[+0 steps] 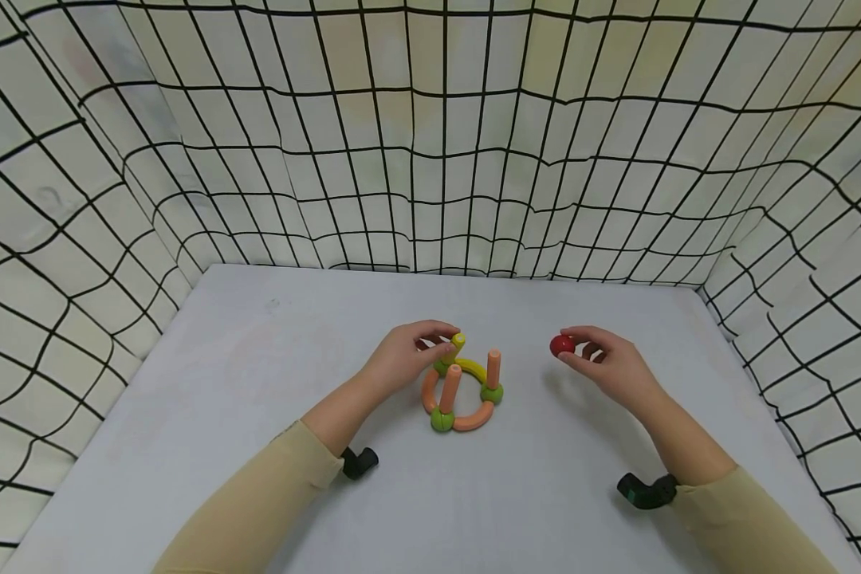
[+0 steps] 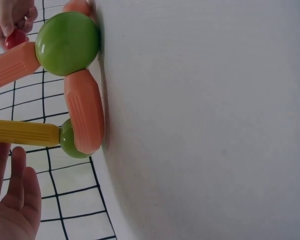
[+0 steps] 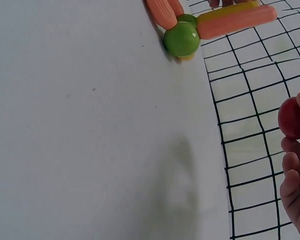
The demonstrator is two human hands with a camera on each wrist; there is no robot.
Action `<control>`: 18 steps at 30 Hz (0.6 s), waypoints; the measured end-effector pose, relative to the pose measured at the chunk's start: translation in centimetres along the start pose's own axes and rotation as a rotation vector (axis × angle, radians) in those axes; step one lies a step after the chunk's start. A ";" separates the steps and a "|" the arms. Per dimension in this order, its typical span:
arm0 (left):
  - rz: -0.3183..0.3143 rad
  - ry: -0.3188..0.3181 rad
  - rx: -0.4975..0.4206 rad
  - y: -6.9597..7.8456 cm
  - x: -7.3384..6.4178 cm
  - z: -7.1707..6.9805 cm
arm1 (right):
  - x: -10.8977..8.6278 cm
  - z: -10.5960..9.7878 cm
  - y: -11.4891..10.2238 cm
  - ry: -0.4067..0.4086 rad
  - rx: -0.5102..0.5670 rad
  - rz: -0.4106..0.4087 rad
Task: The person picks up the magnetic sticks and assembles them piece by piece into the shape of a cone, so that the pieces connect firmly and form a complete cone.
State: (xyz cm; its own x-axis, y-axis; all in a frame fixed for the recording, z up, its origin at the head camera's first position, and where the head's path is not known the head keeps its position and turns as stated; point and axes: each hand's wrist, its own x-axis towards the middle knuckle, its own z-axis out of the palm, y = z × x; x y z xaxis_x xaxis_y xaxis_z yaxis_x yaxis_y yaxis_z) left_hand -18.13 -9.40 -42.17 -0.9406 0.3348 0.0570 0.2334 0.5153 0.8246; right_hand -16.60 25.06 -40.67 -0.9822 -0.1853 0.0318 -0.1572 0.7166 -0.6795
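Note:
My left hand [image 1: 409, 355] pinches the top of an upright yellow rod [image 1: 459, 340] between thumb and fingers. This rod stands on a ring of curved orange and yellow pieces joined by green balls, lying on the table. Two orange rods, one at the front [image 1: 450, 388] and one at the right [image 1: 493, 370], also rise from green balls [image 1: 442, 420]. To the right of the ring, my right hand [image 1: 612, 363] holds a red ball [image 1: 562, 345] at its fingertips, above the table. In the left wrist view the yellow rod [image 2: 25, 133] passes just above the fingers.
A white table [image 1: 516, 510] lies under everything. White walls with a black grid [image 1: 445, 175] enclose its back and sides. Black wrist devices show below both wrists, one at the left [image 1: 361, 463] and one at the right [image 1: 646, 491].

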 end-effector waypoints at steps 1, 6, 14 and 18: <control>0.003 -0.001 0.002 0.0 0.0 0.0 | 0.1 0.1 -0.3 -0.002 0.003 -0.005; 0.003 -0.010 0.000 0.1 0.1 -0.1 | 0.3 0.5 -1.9 -0.007 0.023 -0.022; 0.004 -0.022 0.001 0.4 0.0 -0.3 | 0.9 1.5 -4.4 -0.012 0.079 -0.086; 0.007 -0.029 0.002 0.4 0.1 -0.3 | 1.2 2.2 -5.7 -0.036 0.119 -0.123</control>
State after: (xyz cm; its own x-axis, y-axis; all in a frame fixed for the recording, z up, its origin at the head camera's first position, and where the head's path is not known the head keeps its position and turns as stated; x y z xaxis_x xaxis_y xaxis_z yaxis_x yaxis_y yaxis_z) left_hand -18.21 -9.34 -41.67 -0.9314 0.3610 0.0462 0.2401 0.5142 0.8234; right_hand -16.66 19.27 -38.38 -0.9517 -0.2919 0.0953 -0.2604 0.6027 -0.7543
